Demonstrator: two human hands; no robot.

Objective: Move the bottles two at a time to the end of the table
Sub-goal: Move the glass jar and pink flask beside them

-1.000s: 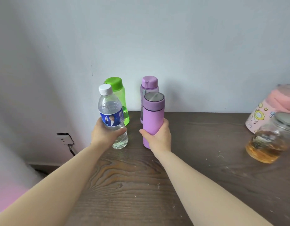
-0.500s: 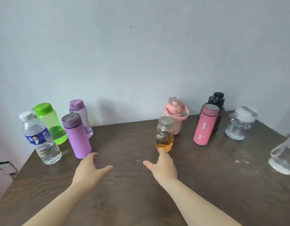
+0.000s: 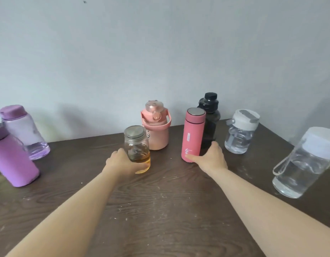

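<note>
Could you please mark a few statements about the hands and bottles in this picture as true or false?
1. The left hand is wrapped around the glass jar of amber liquid. True.
2. The right hand grips the black bottle. False: it is closing on the pink flask in front of it.
3. The jar's metal lid is off. False: it is on.
4. The pink handled bottle stands behind the jar, untouched. True.
</note>
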